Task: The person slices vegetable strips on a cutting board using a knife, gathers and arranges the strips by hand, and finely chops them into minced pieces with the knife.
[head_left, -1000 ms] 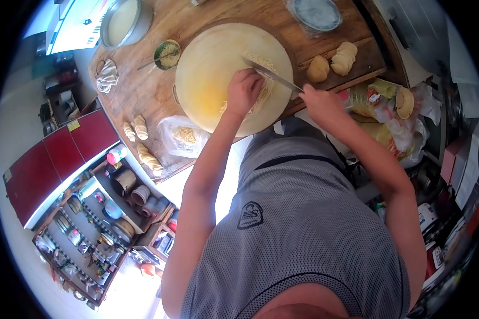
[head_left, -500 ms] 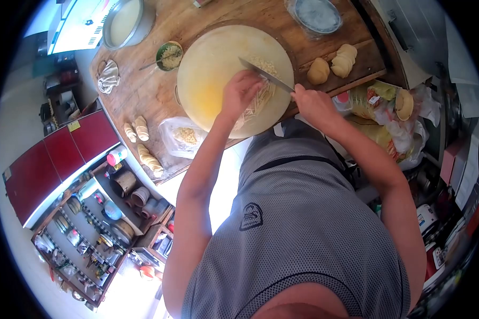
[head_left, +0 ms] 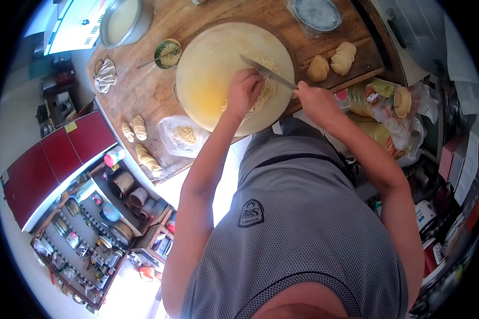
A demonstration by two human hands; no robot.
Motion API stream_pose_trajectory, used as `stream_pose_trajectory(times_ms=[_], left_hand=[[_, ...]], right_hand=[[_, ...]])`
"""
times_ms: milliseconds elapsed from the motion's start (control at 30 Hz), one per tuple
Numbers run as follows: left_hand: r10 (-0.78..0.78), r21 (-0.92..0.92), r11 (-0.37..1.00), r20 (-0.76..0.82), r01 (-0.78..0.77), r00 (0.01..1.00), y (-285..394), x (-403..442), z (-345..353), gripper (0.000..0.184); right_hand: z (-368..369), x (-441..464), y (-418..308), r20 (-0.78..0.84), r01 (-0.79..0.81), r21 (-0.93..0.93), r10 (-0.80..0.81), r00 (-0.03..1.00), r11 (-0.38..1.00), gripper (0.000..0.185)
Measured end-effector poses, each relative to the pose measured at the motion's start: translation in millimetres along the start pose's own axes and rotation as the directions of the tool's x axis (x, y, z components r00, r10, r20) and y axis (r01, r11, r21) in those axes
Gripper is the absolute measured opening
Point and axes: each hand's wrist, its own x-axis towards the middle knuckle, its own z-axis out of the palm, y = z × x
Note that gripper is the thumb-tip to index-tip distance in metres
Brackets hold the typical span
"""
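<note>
A round, pale chopping board (head_left: 205, 58) lies on the wooden table, with a yellow stain on its left half. My right hand (head_left: 315, 99) is closed around the handle of a kitchen knife (head_left: 267, 70), whose blade points up and left across the board. Just left of the blade, my left hand (head_left: 244, 91) bends its fingers down over pale thin strips (head_left: 264, 98), gripping them against the board; its fingertips are partly hidden. Beyond the blade lies a heap of finely chopped pale bits (head_left: 266, 61). What vegetable this is, I cannot tell.
A green bowl (head_left: 168, 53) of chopped bits and a plastic bag (head_left: 183, 135) with more stand left of the board. Twisted dough pieces (head_left: 148, 159), a cloth (head_left: 106, 75) and a large metal pot (head_left: 125, 21) are further left. Peeled, sliced pieces (head_left: 343, 58) and a wrapped bowl (head_left: 316, 15) sit right.
My left hand has turned slightly, with its fingers more curled. The knife has shifted very slightly right and down on the board, still in my right hand.
</note>
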Motion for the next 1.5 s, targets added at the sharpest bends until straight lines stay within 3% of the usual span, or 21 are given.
stream_pose_trajectory(times_ms=[200,300,367,433,467,567,767,900,967,1100,1167,1267,1367,1500], left_hand=[[0.002,0.007,1.0,0.011,-0.002,1.0,0,0,-1,0.014],[-0.091,-0.1,0.991,0.016,0.092,0.996,5,0,-4,0.012],[-0.147,-0.036,0.989,-0.145,0.143,0.979,19,5,-8,0.011],[-0.196,0.011,0.98,-0.181,0.201,0.964,33,8,-5,0.013],[-0.236,0.051,0.966,-0.222,0.253,0.946,39,11,-1,0.015],[-0.352,0.095,0.919,-0.24,0.383,0.905,51,13,12,0.017],[-0.344,0.163,0.902,-0.284,0.399,0.895,41,9,25,0.01],[-0.388,0.274,0.87,-0.132,0.41,0.912,34,13,-2,0.011],[-0.351,0.379,0.867,0.008,0.322,0.936,30,12,-12,0.012],[-0.324,0.42,0.866,0.057,0.271,0.944,29,8,-13,0.011],[-0.201,0.217,0.954,-0.044,0.206,0.979,21,1,-17,0.011],[-0.099,0.104,0.989,-0.082,0.107,0.992,24,4,-24,0.015],[-0.004,-0.048,0.999,-0.031,0.002,1.0,15,6,-16,0.016],[-0.018,-0.03,0.999,0.009,0.018,1.0,2,2,-4,0.015]], right_hand=[[-18,-16,-2,-0.003,-0.02,0.046,0.02,1.0,0.999,0.023],[-20,-17,-3,0.009,-0.091,0.125,0.09,0.996,0.988,0.024],[-18,-18,-1,0.013,-0.132,0.17,0.132,0.991,0.976,0.025],[-12,-18,1,-0.011,-0.156,0.384,0.174,0.985,0.91,0.029],[-10,-18,0,-0.011,-0.155,0.387,0.172,0.985,0.909,0.029],[-4,-17,-4,-0.018,-0.149,0.439,0.175,0.984,0.886,0.03],[5,-19,-6,0.004,-0.171,0.497,0.195,0.981,0.851,0.032],[5,-24,1,-0.009,-0.181,0.444,0.207,0.978,0.877,0.032],[0,-28,6,-0.03,-0.188,0.41,0.219,0.975,0.892,0.031],[-7,-30,14,-0.063,-0.149,0.228,0.167,0.984,0.962,0.027],[-10,-32,15,-0.081,-0.122,0.169,0.137,0.987,0.978,0.026],[-16,-37,10,-0.07,-0.102,0.08,0.108,0.992,0.992,0.025],[-13,-38,12,-0.104,-0.017,0.037,0.02,0.994,0.999,0.025],[-14,-39,13,-0.078,0.036,-0.022,-0.038,0.996,0.999,0.024]])
